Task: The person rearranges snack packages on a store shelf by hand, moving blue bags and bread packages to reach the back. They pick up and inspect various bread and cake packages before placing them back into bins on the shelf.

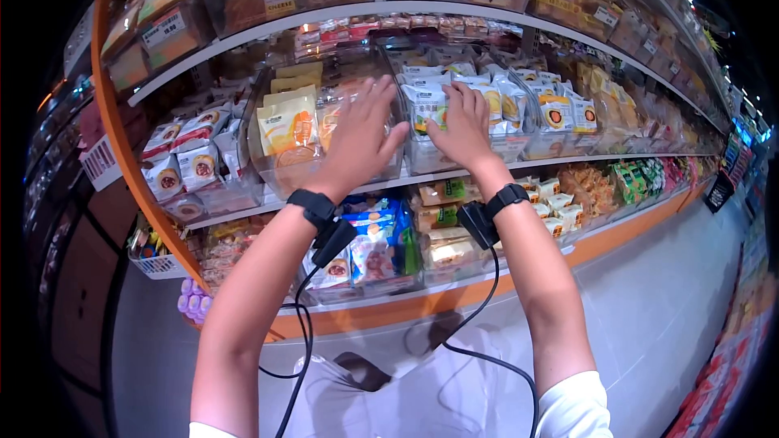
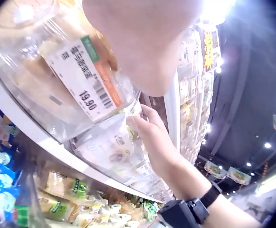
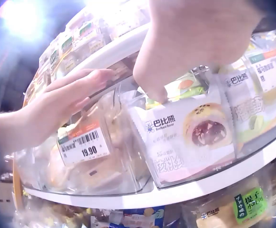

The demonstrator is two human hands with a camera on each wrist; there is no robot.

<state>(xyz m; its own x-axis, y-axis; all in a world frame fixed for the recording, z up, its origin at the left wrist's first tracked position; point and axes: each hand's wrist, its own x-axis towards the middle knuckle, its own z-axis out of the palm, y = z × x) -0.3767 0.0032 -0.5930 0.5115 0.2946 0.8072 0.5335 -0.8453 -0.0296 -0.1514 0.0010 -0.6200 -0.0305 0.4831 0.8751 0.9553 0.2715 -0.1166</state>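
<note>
In the head view my left hand [image 1: 361, 138] is held over a clear bin with yellow packets [image 1: 288, 123], its fingers extended and its thumb out to the side. It holds nothing visible. My right hand [image 1: 466, 130] lies over the neighbouring bin of white packets, the thumb touching a white and green packet [image 1: 426, 105]. In the right wrist view that hand [image 3: 195, 42] reaches down behind a white packet with a cake picture [image 3: 190, 135]; its fingertips are partly hidden. The left hand [image 3: 64, 102] is beside it, above a bin with a 19.90 label [image 3: 86, 148].
A white shelf edge [image 1: 365, 16] with boxed bread runs above the hands. Below are bins of blue packets [image 1: 373, 231] and small snacks [image 1: 596, 186]. An orange post [image 1: 134, 154] stands at the left. Black cables [image 1: 308, 349] hang from both wrist cameras.
</note>
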